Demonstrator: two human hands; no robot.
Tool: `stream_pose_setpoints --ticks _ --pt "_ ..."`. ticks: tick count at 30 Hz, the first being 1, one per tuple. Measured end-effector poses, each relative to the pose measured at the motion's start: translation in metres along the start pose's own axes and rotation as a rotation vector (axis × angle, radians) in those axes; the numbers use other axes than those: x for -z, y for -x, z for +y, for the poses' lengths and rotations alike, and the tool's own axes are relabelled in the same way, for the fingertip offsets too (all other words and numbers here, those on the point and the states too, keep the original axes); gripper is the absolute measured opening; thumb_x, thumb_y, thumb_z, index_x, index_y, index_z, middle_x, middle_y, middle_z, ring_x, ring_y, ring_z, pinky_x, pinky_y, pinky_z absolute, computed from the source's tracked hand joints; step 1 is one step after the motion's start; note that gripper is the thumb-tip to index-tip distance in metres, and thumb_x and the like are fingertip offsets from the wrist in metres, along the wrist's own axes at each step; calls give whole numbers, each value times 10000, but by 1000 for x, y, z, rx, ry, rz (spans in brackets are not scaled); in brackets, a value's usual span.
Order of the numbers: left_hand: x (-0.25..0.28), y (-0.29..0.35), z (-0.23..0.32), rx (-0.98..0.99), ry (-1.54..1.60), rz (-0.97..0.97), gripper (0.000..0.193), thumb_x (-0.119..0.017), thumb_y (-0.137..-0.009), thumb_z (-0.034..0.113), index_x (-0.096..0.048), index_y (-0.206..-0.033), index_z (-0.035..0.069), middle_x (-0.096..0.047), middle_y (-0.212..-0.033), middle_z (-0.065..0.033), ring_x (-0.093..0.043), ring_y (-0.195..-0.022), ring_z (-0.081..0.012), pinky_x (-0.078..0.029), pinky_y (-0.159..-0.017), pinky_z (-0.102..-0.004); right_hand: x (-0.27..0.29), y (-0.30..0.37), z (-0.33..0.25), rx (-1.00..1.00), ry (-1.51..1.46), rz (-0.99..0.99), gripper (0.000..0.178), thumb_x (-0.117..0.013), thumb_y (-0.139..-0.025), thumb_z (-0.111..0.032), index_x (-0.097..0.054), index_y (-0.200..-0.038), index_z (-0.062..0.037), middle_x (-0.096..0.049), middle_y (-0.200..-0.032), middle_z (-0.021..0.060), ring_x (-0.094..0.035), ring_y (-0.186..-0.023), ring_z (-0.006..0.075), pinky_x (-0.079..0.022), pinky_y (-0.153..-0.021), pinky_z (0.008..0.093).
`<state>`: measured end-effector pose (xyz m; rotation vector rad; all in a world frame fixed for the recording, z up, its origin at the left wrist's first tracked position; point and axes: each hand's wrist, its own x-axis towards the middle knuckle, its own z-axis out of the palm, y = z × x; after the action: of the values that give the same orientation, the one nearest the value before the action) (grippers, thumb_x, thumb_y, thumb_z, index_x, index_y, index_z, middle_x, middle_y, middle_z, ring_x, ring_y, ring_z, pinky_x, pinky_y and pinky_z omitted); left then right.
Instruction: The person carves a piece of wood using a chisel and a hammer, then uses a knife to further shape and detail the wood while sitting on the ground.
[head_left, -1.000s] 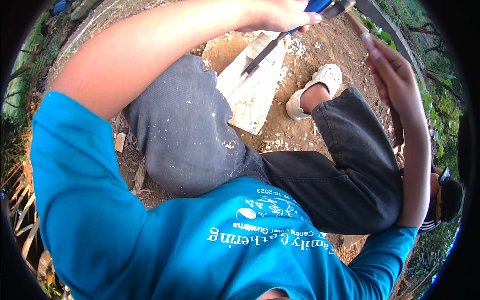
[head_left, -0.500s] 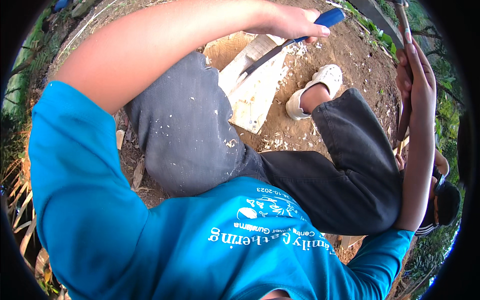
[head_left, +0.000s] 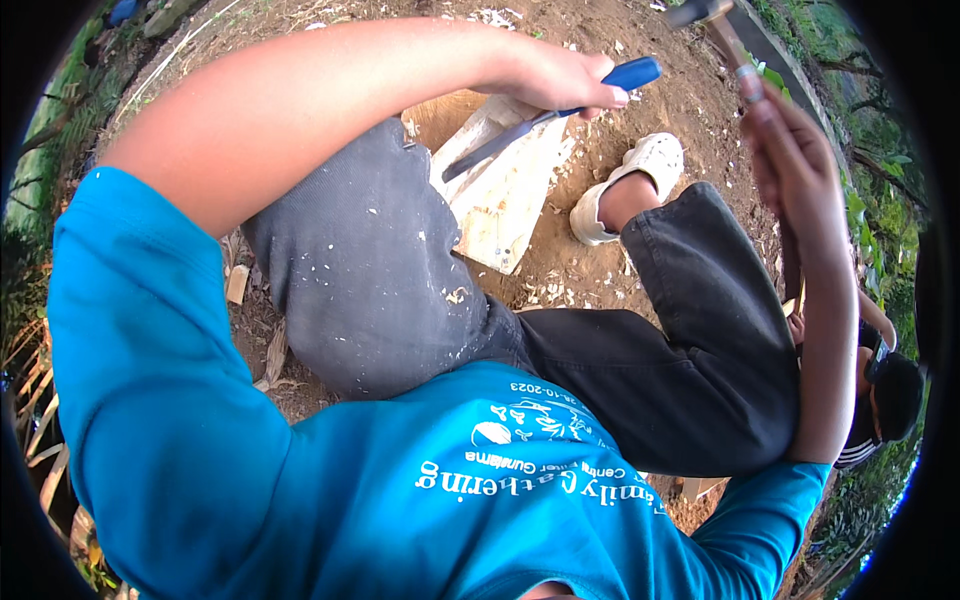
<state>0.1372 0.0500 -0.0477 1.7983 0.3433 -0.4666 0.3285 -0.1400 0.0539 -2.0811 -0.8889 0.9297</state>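
My left hand (head_left: 565, 82) is closed around a chisel (head_left: 490, 150), near where its blue handle joins the dark blade. The blade slants down to the left, and its tip lies over a pale piece of wood (head_left: 505, 215) with a rough-cut upper surface. Whether the tip touches the wood, I cannot tell. At the upper right, my right hand (head_left: 795, 155) grips a hammer (head_left: 730, 42) by its wooden handle. The hammer's head is raised near the top edge, apart from the chisel's handle and slightly blurred.
Pale wood chips lie over the brown soil. My bent legs in dark trousers (head_left: 370, 270) flank the wood, with a white clog (head_left: 650, 165) on one foot. Another person in a dark cap (head_left: 895, 395) is at the far right. Green plants (head_left: 890, 180) grow along the right side.
The hammer and my right hand have swung left, toward the chisel. My left hand has shifted slightly left and down, moving the chisel's tip left along the wood.
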Motion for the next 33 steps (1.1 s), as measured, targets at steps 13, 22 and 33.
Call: stream_pose_setpoints --ticks 13,22,33 --pt "41 18 24 -216 339 146 267 -593 -1037 219 -541 -1161 -11 -691 -985 -74 -623 -849 -106 -521 -731 -273 17 -2 -19 111 -95 40 493 -554 -1091 -283 -479 -1488 0 -539 -843 -25 -385 -500 -25 -320 -403 155" --pt "1 46 74 -322 124 230 409 -706 -1005 225 -381 -1173 42 -654 -1030 -106 -621 -946 -147 -504 -827 -321 -6 10 -51 329 -340 -127 603 -810 -920 -196 -489 -1379 27 -646 -1001 37 -610 -731 57 -488 -614 206" --pt "-7 93 31 -325 -796 313 864 -845 -818 425 -341 -1452 123 -443 -1545 -198 -486 -1395 -398 -410 -1175 -491 4 18 -61 411 -254 -237 651 -804 -895 -180 -468 -1384 87 -671 -930 68 -658 -772 107 -517 -643 250"
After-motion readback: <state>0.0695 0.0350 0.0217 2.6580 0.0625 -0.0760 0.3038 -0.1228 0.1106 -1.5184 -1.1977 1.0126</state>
